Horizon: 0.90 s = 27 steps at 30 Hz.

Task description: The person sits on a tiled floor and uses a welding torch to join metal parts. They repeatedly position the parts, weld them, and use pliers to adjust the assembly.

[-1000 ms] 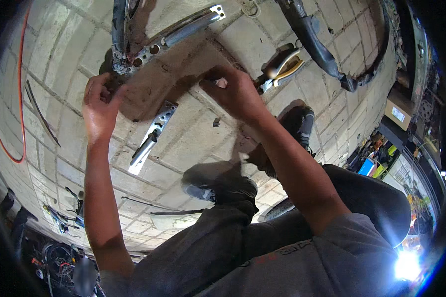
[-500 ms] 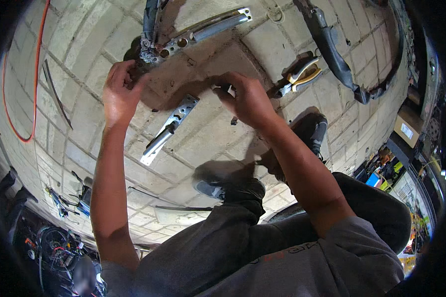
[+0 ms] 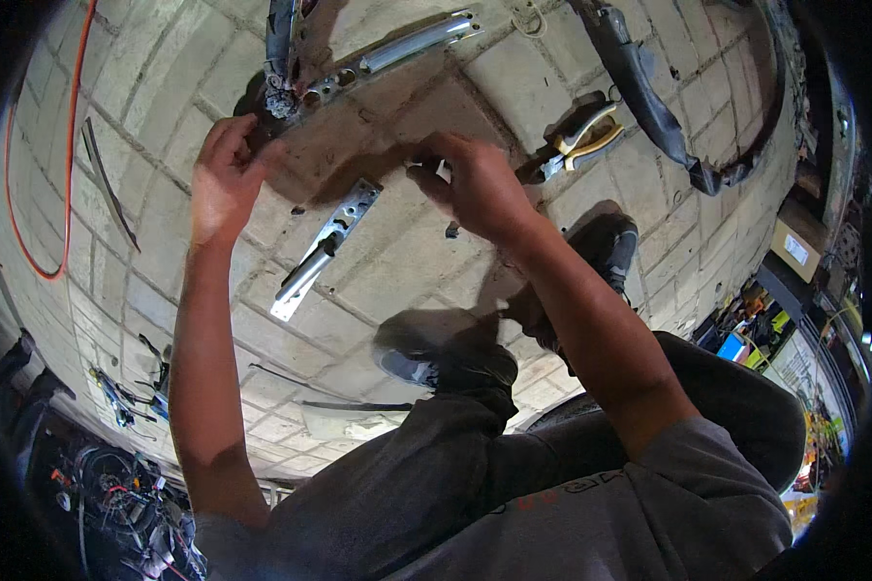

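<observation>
My left hand (image 3: pixel 225 179) hovers beside the worn end of a dark bar (image 3: pixel 279 58), thumb held apart from loosely bent fingers, nothing visible in it. That bar meets a long metal rail (image 3: pixel 417 45) with round holes, lying on the paving. My right hand (image 3: pixel 480 184) is closed in a pinch above the ground; whatever sits at its fingertips, if anything, is too small to make out. Between and below the hands lies a short shiny metal bracket (image 3: pixel 327 247) with holes and a tube-like part. Pliers (image 3: pixel 585 140) with yellow-and-black handles rest right of my right hand.
A thick black wrapped tube (image 3: pixel 649 102) curves along the right. An orange hose (image 3: pixel 71 145) and a thin dark strip (image 3: pixel 109 184) lie at left. My shoe (image 3: pixel 412 368) is below the bracket. A cardboard box (image 3: pixel 794 244) stands far right; bicycle parts (image 3: pixel 116 494) fill the lower left.
Both hands have shifted slightly left and up in the picture, keeping nearly the same poses. The objects on the ground also appear slightly shifted, as the view has moved a little.
</observation>
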Tool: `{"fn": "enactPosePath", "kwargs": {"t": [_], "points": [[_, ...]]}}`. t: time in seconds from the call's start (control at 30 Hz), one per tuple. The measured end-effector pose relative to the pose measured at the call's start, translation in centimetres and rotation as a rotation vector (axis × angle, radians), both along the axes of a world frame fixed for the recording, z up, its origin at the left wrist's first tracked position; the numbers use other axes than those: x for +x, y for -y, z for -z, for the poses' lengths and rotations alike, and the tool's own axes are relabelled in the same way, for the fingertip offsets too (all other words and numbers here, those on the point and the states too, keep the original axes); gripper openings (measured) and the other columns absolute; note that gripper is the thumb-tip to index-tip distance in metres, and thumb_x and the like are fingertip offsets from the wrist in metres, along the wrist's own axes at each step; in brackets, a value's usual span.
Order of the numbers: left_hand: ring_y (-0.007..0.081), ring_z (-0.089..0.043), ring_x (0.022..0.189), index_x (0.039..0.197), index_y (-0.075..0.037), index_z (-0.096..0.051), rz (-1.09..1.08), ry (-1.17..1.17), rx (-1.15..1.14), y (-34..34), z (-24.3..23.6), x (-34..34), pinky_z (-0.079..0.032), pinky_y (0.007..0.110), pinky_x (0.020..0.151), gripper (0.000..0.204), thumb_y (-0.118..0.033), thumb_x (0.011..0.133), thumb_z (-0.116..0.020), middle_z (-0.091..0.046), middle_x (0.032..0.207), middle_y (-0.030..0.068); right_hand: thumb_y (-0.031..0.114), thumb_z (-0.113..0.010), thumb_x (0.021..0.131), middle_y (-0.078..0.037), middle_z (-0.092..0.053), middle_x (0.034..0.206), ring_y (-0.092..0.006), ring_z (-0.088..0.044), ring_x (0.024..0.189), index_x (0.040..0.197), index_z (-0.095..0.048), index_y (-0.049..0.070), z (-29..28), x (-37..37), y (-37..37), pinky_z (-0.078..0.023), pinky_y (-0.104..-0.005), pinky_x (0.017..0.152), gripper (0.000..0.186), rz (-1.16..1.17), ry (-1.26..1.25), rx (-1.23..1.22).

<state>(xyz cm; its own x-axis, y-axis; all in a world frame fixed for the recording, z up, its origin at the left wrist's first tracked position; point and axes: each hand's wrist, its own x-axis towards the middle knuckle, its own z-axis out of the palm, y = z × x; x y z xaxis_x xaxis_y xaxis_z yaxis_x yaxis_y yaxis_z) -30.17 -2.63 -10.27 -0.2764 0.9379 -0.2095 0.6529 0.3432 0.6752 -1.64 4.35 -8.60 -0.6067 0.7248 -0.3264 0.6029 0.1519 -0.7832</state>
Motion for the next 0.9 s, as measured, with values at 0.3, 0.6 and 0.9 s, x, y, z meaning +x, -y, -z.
{"fn": "enactPosePath", "kwargs": {"t": [0.3, 0.6, 0.9], "points": [[0.0146, -0.054, 0.078, 0.116, 0.0, -0.061, 0.039, -0.091, 0.006, 0.1, 0.2, -0.1, -0.048, 0.027, 0.073, 0.04, -0.014, 0.081, -0.076, -0.06, 0.098, 0.0062, 0.01, -0.07, 0.084, -0.017, -0.068, 0.095, -0.0323, -0.067, 0.08, 0.102, -0.066, 0.0, 0.2, -0.4, 0.1, -0.054, -0.0384, 0.071, 0.021, -0.004, 0.006, 0.045], [0.0138, -0.053, 0.077, 0.113, -0.001, -0.063, 0.001, -0.059, 0.027, 0.1, 0.3, 0.1, -0.048, 0.027, 0.073, 0.041, -0.013, 0.078, -0.078, -0.061, 0.098, 0.0052, 0.015, -0.078, 0.075, -0.011, -0.059, 0.117, -0.0343, -0.055, 0.11, 0.109, -0.065, 0.01, 0.2, -2.7, -7.6, -0.044, -0.0469, 0.09, 0.036, -0.207, 0.076, 0.855], [0.0124, -0.051, 0.074, 0.114, -0.003, -0.063, -0.007, -0.062, 0.041, 0.2, 0.7, 0.0, -0.047, 0.026, 0.069, 0.042, -0.014, 0.077, -0.08, -0.061, 0.095, 0.0035, 0.03, -0.071, 0.07, -0.003, -0.061, 0.103, -0.0246, -0.05, 0.109, 0.102, -0.068, 0.012, 3.8, -4.7, -12.5, -0.037, -0.0505, 0.085, 0.037, -0.531, -0.034, 0.762]]}}
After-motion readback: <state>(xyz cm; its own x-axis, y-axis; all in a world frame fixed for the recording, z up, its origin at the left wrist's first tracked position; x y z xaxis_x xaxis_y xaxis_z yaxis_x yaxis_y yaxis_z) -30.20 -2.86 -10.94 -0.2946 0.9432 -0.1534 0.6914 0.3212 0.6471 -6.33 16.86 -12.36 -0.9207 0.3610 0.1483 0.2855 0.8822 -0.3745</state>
